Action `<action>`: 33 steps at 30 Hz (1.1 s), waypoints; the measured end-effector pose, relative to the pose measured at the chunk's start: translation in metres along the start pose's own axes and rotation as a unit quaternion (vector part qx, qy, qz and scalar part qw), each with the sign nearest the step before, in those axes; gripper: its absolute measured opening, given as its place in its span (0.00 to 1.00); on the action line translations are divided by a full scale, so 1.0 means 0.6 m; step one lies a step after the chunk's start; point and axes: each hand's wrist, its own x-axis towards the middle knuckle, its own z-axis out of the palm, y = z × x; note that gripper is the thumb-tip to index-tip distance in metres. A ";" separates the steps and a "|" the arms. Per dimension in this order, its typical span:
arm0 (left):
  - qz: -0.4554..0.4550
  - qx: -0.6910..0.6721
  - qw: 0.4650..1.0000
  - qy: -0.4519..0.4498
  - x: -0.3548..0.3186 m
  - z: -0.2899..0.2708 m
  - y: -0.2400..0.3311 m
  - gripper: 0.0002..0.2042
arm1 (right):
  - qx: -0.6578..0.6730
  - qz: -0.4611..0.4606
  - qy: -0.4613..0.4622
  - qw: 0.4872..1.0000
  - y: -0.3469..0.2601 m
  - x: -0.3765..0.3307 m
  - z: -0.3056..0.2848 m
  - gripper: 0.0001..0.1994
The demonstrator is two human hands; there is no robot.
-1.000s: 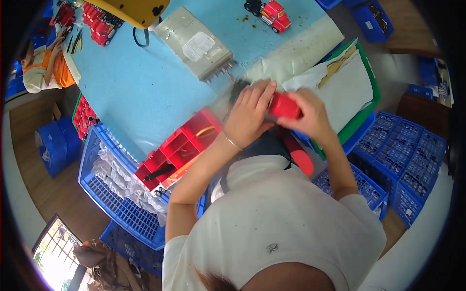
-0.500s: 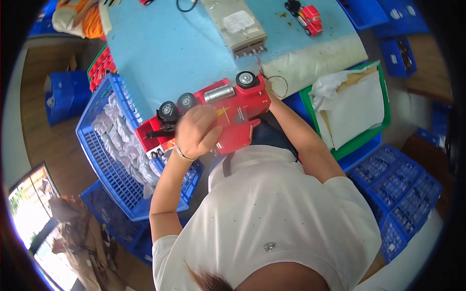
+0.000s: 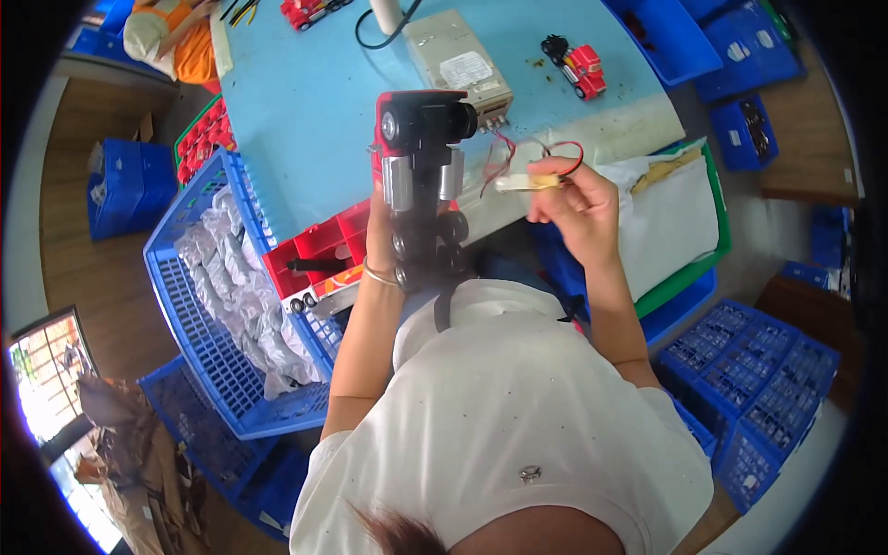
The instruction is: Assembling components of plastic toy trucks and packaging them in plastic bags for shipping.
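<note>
A red toy truck (image 3: 427,139) is held up on end in my left hand (image 3: 379,227), its black underside and wheels facing me. The fingers of that hand are mostly hidden behind the truck. My right hand (image 3: 587,208) pinches a small whitish and yellow stick-like piece (image 3: 527,182) with red and dark wires (image 3: 575,153), apart from the truck. The wires trail toward a grey metal power box (image 3: 462,69) on the table. Beside my left wrist, a red toy trailer (image 3: 319,242) with open compartments lies at the table's near edge.
A blue basket (image 3: 242,427) of plastic-wrapped pieces stands at left, near a crate of red parts (image 3: 205,139). At right is a green crate (image 3: 717,227) with white sheets. Another red toy truck (image 3: 583,69) sits on the blue table (image 3: 296,120). Someone's arm shows far left.
My left hand has turned the truck from its side onto its end, underside toward me. My right hand has left the truck and moved right, now holding the wired piece.
</note>
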 end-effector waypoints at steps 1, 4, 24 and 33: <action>-0.008 -0.024 1.000 -0.006 -0.004 0.030 -0.002 0.23 | -0.082 -0.089 -0.003 0.993 -0.015 0.000 0.013 0.12; -0.032 -0.042 0.998 -0.019 -0.003 0.073 -0.007 0.26 | -0.166 -0.130 -0.039 0.977 -0.048 0.010 0.036 0.11; -0.061 -0.007 0.998 -0.024 0.009 0.109 -0.031 0.22 | -0.316 -0.314 0.105 0.889 0.006 -0.001 0.047 0.13; 0.156 0.012 0.979 -0.133 0.027 0.029 -0.032 0.28 | -0.385 -0.221 -0.012 0.896 -0.029 -0.089 -0.019 0.11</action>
